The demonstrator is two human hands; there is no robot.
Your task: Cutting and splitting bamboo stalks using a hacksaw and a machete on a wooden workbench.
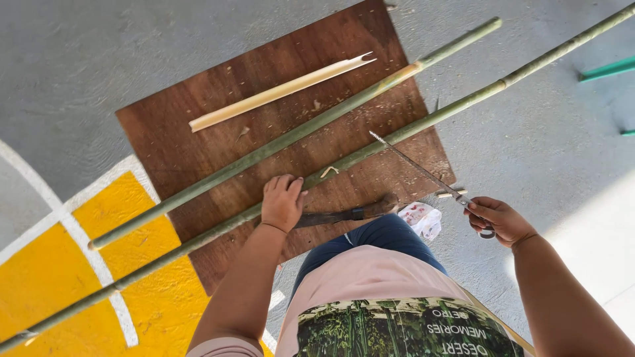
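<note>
At the lower left of the frame the floor point(79, 79) is grey concrete painted with yellow blocks point(40, 291) and white lines. Two long green bamboo poles run diagonally from the lower left to the upper right. The nearer bamboo pole point(370, 151) starts at the bottom left edge and leaves the frame at the top right corner; the farther pole point(218, 173) lies just above it, roughly parallel, and ends near the top centre right.

Both poles cross a dark brown wooden board point(198, 112) that lies flat on the floor in the middle of the frame, dusted with pale shavings. On the upper part of the board, apart from the poles, lies a split strip of pale bamboo point(278, 92), also slanted, with a forked tip at its right end.

The left hand point(282, 201) sits at the centre of the frame, palm down, fingers curled over the nearer pole and pressing it onto the board. Just right of that hand a dark knife-like tool point(344, 214) lies on the board's lower edge, beside the person's knee in blue trousers.

Further right, a crumpled white cloth point(423, 218) lies on the floor. The right hand point(499, 220) at the right of the frame is clenched around the handle of a thin saw point(413, 165), whose blade slants up and left, its tip meeting the nearer pole over the board. At the far right edge a green bar point(608, 69) shows.
</note>
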